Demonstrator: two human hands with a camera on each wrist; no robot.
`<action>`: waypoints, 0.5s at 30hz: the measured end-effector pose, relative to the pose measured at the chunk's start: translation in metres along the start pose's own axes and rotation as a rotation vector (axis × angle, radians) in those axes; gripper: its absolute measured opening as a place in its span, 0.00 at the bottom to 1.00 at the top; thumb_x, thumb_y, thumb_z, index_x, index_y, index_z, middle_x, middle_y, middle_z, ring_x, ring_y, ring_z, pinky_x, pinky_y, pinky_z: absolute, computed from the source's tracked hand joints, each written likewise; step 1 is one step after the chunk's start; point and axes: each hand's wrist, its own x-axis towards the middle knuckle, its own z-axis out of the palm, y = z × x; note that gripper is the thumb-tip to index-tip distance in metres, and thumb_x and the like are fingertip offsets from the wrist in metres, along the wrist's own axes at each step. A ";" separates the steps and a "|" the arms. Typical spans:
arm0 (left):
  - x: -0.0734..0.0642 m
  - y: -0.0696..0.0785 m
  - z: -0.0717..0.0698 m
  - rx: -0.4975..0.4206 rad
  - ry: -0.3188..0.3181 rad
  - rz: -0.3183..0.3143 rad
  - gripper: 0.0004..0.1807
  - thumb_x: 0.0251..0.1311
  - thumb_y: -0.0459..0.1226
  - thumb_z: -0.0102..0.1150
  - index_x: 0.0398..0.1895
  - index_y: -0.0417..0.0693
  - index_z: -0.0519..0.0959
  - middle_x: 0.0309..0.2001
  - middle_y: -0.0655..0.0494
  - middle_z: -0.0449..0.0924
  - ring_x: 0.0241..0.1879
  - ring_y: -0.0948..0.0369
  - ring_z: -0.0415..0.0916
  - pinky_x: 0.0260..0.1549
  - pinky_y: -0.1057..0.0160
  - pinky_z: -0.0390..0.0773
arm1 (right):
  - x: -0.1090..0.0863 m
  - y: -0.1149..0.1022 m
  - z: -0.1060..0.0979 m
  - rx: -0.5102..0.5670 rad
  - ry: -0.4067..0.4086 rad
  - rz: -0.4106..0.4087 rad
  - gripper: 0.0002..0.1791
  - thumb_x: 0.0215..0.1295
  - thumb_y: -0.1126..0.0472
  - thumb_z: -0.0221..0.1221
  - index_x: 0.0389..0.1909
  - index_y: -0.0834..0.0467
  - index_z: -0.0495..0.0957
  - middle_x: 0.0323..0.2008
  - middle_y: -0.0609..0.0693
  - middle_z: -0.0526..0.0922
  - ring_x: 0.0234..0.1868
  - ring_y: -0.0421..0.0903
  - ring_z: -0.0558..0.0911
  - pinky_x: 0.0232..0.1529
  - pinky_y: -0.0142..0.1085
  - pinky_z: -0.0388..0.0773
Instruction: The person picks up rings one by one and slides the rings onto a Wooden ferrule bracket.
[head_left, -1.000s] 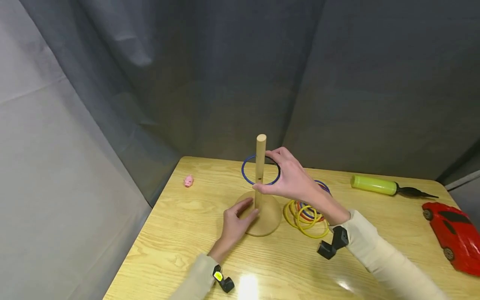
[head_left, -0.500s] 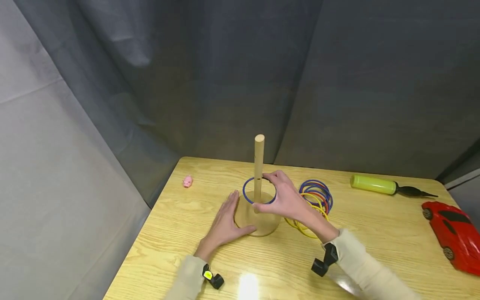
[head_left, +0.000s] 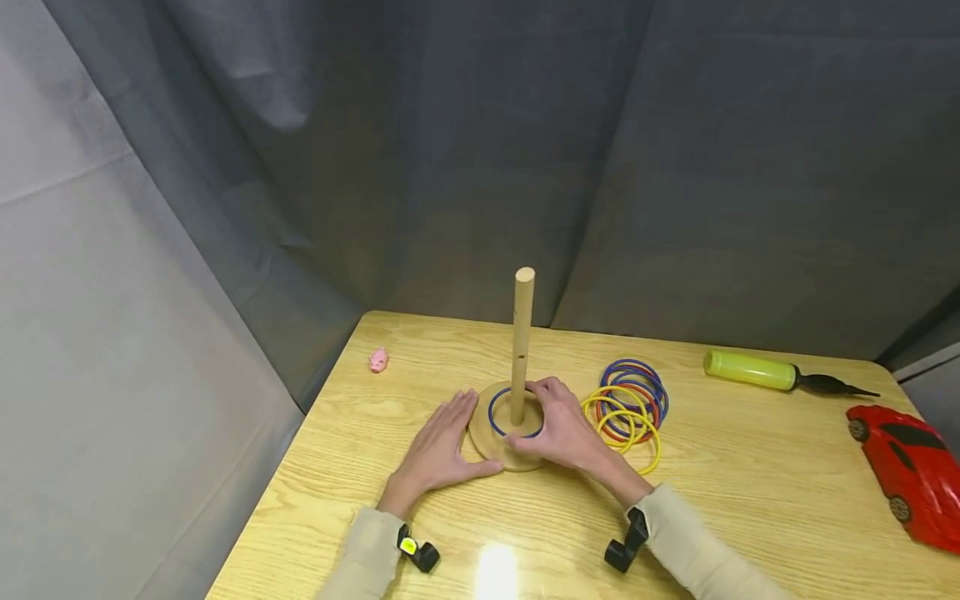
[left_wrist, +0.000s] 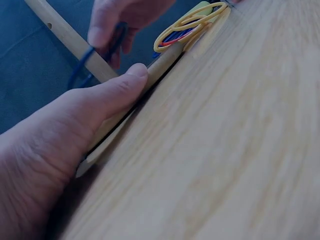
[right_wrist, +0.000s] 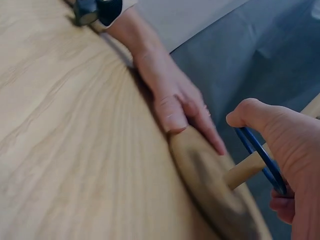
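Observation:
A wooden post (head_left: 522, 333) stands upright on a round wooden base (head_left: 481, 427). My right hand (head_left: 567, 431) pinches a blue ring (head_left: 491, 416) between thumb and fingers, thumb at its near side. The ring encircles the post low down; in the right wrist view a gap shows between the ring (right_wrist: 260, 151) and the base (right_wrist: 195, 165). On the left, my left hand (head_left: 437, 454) lies against the base with fingers straight and thumb spread. Its thumb (left_wrist: 117, 90) rests at the base's rim in the left wrist view.
Just right of the base, several yellow, red and blue rings (head_left: 633, 398) lie in an overlapping pile. A yellow-green hand pump (head_left: 750, 369) and a red toy car (head_left: 911, 467) are farther right. A small pink pig toy (head_left: 378, 360) sits at the back left.
My right hand has brought the blue ring down the post, from about mid-height to close over the base. My left hand has moved from beside the post to the base's left edge, fingers straightened.

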 end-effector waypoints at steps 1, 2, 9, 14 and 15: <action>0.000 0.000 0.000 0.008 -0.004 0.001 0.70 0.51 0.83 0.50 0.86 0.49 0.45 0.85 0.54 0.46 0.84 0.57 0.41 0.81 0.51 0.47 | -0.001 0.002 0.003 -0.007 0.000 -0.003 0.50 0.46 0.39 0.78 0.68 0.60 0.76 0.55 0.56 0.78 0.55 0.52 0.77 0.55 0.49 0.77; 0.000 -0.001 0.000 0.012 -0.006 0.004 0.70 0.51 0.83 0.49 0.86 0.48 0.45 0.85 0.53 0.46 0.84 0.57 0.41 0.81 0.51 0.47 | -0.002 0.004 0.006 -0.016 0.003 -0.006 0.50 0.46 0.39 0.78 0.68 0.61 0.76 0.55 0.56 0.78 0.55 0.52 0.77 0.55 0.49 0.77; -0.001 0.001 -0.001 0.004 -0.010 0.011 0.69 0.53 0.82 0.51 0.86 0.48 0.46 0.85 0.54 0.47 0.84 0.56 0.43 0.81 0.51 0.48 | -0.008 0.011 0.018 -0.071 0.028 -0.031 0.51 0.45 0.38 0.79 0.68 0.61 0.76 0.56 0.54 0.78 0.55 0.53 0.79 0.56 0.50 0.80; 0.000 0.001 0.000 -0.003 0.025 -0.004 0.68 0.50 0.82 0.53 0.85 0.50 0.51 0.84 0.52 0.49 0.82 0.52 0.49 0.77 0.45 0.59 | -0.009 0.013 0.023 -0.103 0.024 -0.057 0.50 0.47 0.38 0.79 0.68 0.62 0.75 0.58 0.56 0.78 0.56 0.55 0.79 0.56 0.51 0.79; 0.000 0.000 0.000 -0.009 0.034 -0.008 0.69 0.49 0.83 0.53 0.85 0.50 0.52 0.84 0.51 0.49 0.82 0.52 0.50 0.76 0.44 0.62 | -0.008 0.013 0.024 -0.108 0.023 -0.060 0.50 0.47 0.39 0.78 0.68 0.62 0.75 0.58 0.57 0.78 0.56 0.55 0.79 0.57 0.51 0.79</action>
